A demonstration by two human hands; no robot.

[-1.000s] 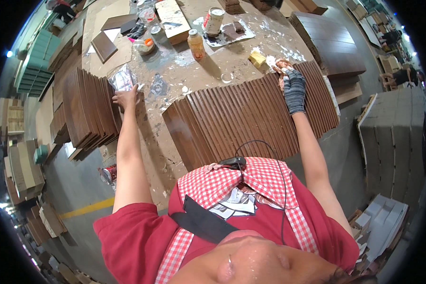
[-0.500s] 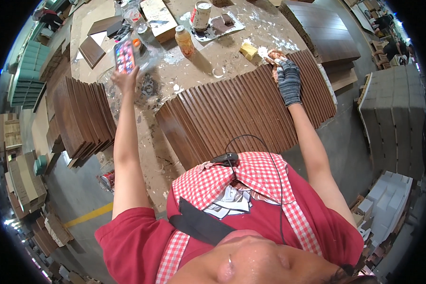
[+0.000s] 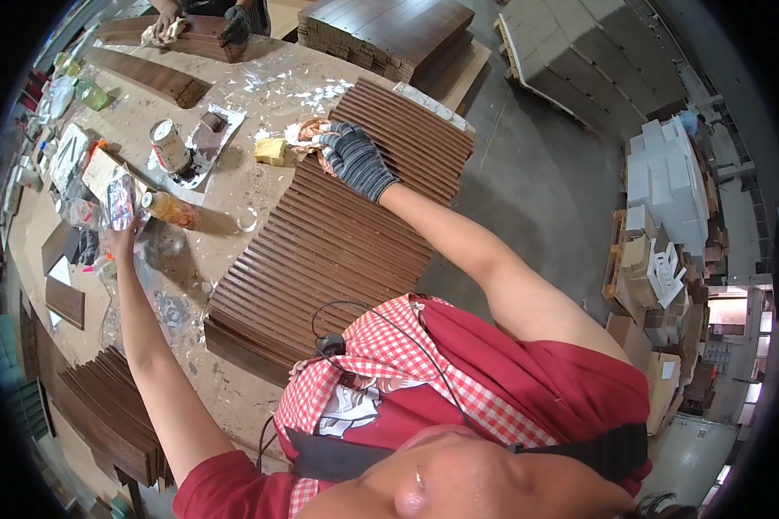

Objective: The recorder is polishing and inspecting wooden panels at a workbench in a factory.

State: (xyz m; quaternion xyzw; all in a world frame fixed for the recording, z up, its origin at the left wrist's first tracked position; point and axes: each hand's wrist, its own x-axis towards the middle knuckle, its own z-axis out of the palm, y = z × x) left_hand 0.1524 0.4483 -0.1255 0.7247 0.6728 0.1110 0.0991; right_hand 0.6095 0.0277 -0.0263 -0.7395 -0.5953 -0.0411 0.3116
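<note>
Red short-sleeved shirt; red-white checked apron; grey striped knit glove; black strap.

This is a big wood workshop. White paint spots dot the tabletop, and brown boards sit lined up along its near edge. At its far edge, another person's hand holds a cloth. A tall stack sits on a pallet.

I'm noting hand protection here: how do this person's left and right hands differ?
The left hand is bare, while the right hand wears a dark striped glove. The left hand holds a phone; the right hand holds a stained cloth. The left hand is near the amber bottle, whereas the right hand is over the row of brown boards. Both have something in their grip.
</note>
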